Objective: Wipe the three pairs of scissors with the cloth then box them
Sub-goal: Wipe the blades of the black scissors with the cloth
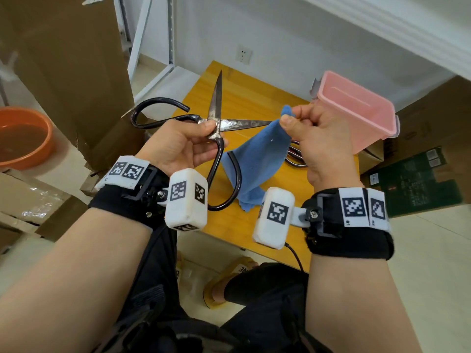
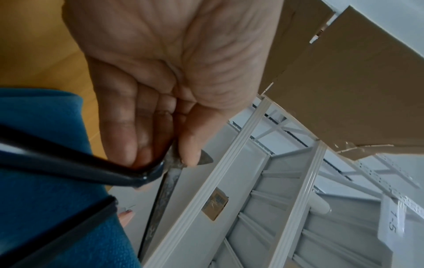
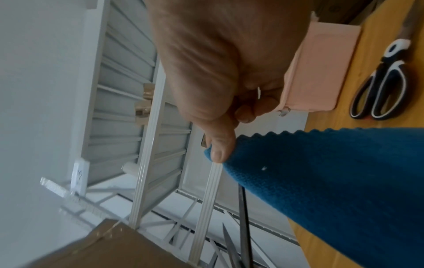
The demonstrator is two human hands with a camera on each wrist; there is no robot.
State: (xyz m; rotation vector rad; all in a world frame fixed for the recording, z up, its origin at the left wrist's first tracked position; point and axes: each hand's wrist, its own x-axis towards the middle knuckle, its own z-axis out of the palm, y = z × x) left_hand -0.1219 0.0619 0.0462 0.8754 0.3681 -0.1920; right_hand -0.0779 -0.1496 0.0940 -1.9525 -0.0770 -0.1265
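Observation:
My left hand [image 1: 204,131] pinches a large pair of iron scissors [image 1: 216,103] at the pivot, above the yellow table [image 1: 244,225]. Its blades are spread wide, one pointing up, one to the right; the black loop handles [image 1: 158,110] hang open. In the left wrist view the thumb and fingers [image 2: 188,150] clamp the pivot [image 2: 169,161]. My right hand [image 1: 293,118] pinches a corner of the blue cloth [image 1: 257,159], which hangs down beside the right-pointing blade tip. A black-and-white pair of scissors [image 3: 380,85] lies on the table next to the pink box [image 1: 362,113].
Handles of more scissors [image 1: 295,156] show behind my right hand. An orange basin [image 1: 23,136] sits on the floor at left among cardboard boxes [image 1: 76,59]. A white metal shelf frame [image 1: 150,47] stands behind the table. More boxes [image 1: 418,174] lie at right.

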